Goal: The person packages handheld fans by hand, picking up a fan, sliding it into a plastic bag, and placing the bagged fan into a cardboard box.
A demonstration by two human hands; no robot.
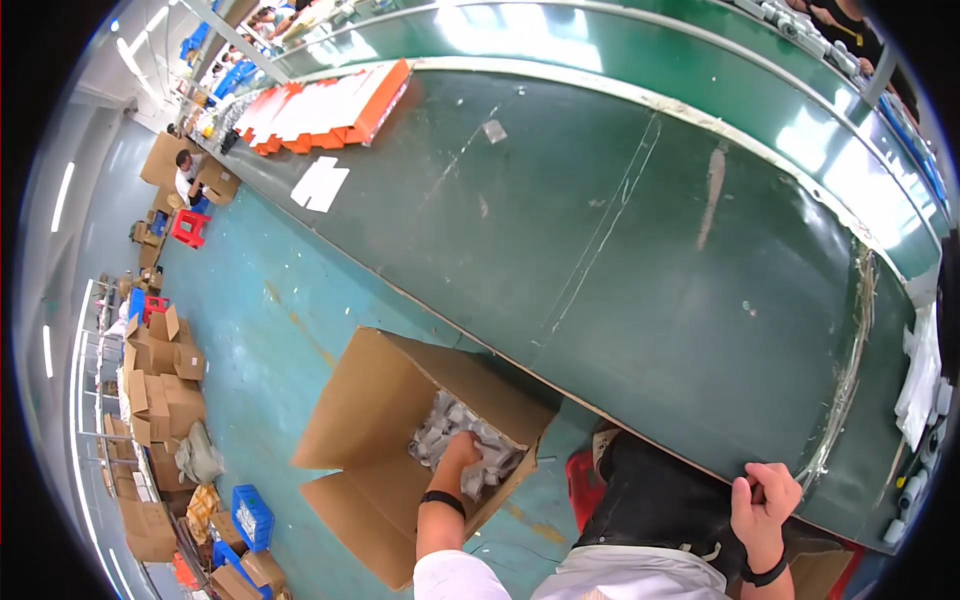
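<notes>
On the floor in front of the table stands an open cardboard box [365,400], its flaps spread out. Several small pale things in clear plastic bags [435,425] lie inside it; their kind is hard to make out. My left hand [463,450] is down in the box among these bags, with its fingers curled; what they grip is hidden. At the near edge of the dark green table [560,240], my right hand [765,500] is loosely closed, with nothing visible in it.
Orange-and-white boxes [330,110] stand in a row at the table's far left, beside white cards [320,184]. Beneath the table's near edge is a red stool [583,488]. Cardboard cartons [165,400] and a blue crate [252,517] line the left. Another person [190,180] sits far off.
</notes>
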